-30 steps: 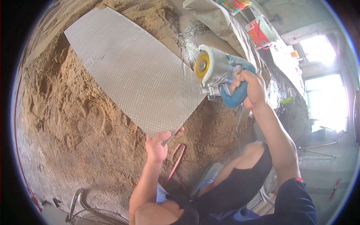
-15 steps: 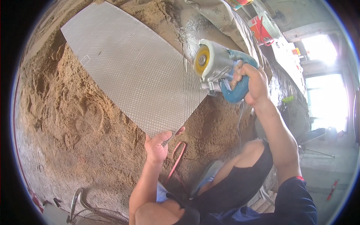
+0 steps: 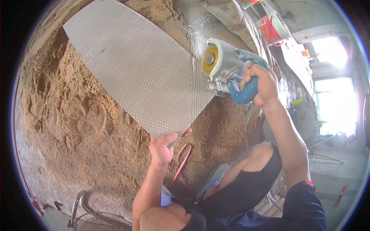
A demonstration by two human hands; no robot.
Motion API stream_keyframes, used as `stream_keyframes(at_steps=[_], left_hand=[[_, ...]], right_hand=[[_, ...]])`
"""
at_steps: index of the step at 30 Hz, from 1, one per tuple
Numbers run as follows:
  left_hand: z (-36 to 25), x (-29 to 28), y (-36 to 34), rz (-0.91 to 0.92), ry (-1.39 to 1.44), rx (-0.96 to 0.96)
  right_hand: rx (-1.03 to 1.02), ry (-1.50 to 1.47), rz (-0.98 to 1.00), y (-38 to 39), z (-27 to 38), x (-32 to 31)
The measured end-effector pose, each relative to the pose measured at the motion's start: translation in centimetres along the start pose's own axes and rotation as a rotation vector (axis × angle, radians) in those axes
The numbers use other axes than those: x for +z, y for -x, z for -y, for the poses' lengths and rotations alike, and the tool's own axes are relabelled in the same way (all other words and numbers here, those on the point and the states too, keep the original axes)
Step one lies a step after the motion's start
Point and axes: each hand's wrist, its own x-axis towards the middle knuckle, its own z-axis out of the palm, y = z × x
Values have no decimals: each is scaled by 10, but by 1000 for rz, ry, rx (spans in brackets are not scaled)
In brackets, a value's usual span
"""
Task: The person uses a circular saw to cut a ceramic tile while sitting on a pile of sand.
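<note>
A large grey tile [image 3: 127, 69] with a raised grid pattern on the side facing me lies over the sand, its near corner toward me. My left hand [image 3: 163, 147] grips that near corner, thumb on top. Several straight parallel grooves run across the tile near its right end. In my right hand [image 3: 262, 82] is a blue-handled handheld circular saw [image 3: 231, 67] with a silver guard and a yellow blade hub. The saw sits at the tile's right end, its base by the edge; the blade's cutting rim is hidden by the guard.
Brown sand [image 3: 77, 119] spreads under and around the tile. A pink strap [image 3: 182, 163] lies on it near my feet. A fan [image 3: 100, 221] stands at the lower left. A cement sack [image 3: 235, 23] and a red-and-white bucket [image 3: 271, 30] are at the upper right. The saw's cord [image 3: 248, 125] hangs down.
The saw and my right hand have shifted very slightly to the right. My left hand keeps its hold on the tile's corner.
</note>
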Motion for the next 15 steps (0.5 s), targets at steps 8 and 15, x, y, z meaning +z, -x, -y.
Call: stream_keyframes(at_steps=[8, 15], left_hand=[[0, 1, -1, -13, -30, 2], [-2, 6, 1, -55, 7, 3]], right_hand=[[3, 76, 32, 4, -1, -4], [-2, 13, 48, 8, -3, -8]])
